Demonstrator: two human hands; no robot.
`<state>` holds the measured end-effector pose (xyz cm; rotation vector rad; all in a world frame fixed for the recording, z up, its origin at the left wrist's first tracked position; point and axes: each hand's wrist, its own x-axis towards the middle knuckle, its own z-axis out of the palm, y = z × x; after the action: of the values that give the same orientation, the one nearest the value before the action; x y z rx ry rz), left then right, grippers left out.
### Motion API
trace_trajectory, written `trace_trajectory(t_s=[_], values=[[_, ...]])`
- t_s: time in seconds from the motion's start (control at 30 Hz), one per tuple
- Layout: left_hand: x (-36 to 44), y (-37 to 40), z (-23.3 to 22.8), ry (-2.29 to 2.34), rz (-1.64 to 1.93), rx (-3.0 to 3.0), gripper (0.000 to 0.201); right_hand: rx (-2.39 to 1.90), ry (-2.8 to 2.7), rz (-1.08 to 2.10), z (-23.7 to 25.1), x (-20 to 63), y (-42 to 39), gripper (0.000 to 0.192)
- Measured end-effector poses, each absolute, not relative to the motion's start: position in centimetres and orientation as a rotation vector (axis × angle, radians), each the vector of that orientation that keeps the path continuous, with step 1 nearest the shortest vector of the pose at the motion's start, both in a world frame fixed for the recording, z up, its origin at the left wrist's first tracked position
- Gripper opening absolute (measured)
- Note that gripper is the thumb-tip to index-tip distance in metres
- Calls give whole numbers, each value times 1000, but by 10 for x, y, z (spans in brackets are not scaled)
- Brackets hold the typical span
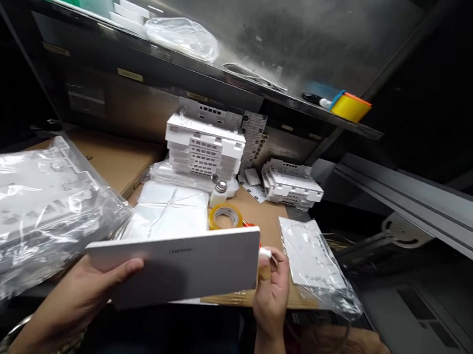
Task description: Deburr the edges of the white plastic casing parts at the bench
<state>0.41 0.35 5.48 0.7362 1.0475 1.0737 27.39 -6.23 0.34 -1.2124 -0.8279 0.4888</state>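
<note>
In front of me my left hand (101, 283) grips a flat white plastic panel (188, 268) by its left end, thumb on the face. The panel is tilted, with small dark lettering near its upper edge. At its right end my right hand (272, 286) pinches a small white piece (265, 253); whether this is a cloth or something else I cannot tell. Just behind the panel lie a roll of yellowish tape (225, 217) and a small white bottle with a metal cap (219, 193). A bit of something red shows beside the tape, mostly hidden.
Stacked white plastic housings (206, 147) stand at the back, with a smaller stack (291, 184) to the right. White plastic bags (168, 207) lie before them. Bagged white parts (25, 204) fill the left; another bagged part (314, 254) lies right. A metal shelf (260, 89) runs above.
</note>
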Motion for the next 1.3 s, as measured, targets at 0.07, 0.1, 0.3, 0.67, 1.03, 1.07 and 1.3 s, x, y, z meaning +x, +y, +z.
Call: trace_trajectory(t_s=[0.07, 0.1, 0.3, 0.67, 1.03, 1.07, 1.3], values=[[4, 3, 60, 1138, 1066, 1033, 16, -1224, -835, 397, 7, 277, -62, 25], [4, 2, 63, 1149, 1040, 1197, 9, -1208, -808, 400, 11, 277, -62, 24], [6, -2, 77, 1079, 994, 1450, 22, -1167, -727, 516, 33, 277, -74, 22], [18, -6, 82, 900, 1147, 1379, 6, -1143, -714, 569, 40, 271, -73, 26], [23, -2, 50, 836, 1350, 1193, 48, -976, -489, 808, 42, 262, -52, 28], [25, -2, 47, 806, 1456, 1104, 68, -963, -471, 768, 43, 261, -52, 28], [33, 10, 29, 370, 1115, 202, 59, -941, -537, 501, 28, 257, -57, 23]])
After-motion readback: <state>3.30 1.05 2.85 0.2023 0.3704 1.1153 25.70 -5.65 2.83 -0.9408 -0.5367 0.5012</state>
